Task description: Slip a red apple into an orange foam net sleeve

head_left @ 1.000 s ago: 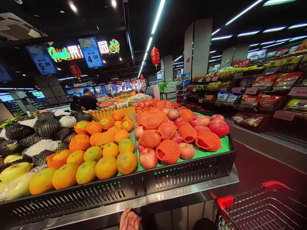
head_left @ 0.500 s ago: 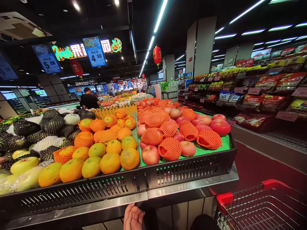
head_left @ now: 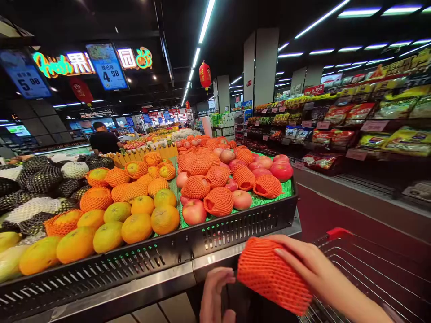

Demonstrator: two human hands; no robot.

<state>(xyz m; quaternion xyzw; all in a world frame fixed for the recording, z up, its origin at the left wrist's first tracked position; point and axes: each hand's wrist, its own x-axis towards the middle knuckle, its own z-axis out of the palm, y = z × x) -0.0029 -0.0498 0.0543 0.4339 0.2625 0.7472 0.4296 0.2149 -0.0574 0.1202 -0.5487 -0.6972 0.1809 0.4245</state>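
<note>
Softly ribbed orange foam netting, right-hand grip.

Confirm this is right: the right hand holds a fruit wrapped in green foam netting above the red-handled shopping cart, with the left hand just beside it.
Not quite. The head view shows orange netting, not green, on the fruit. The rest holds: the right hand grips it above the red-handled shopping cart, and the left hand is just beside it.

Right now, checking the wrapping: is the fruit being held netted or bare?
Netted: orange foam mesh covers the fruit under the right hand.
</note>
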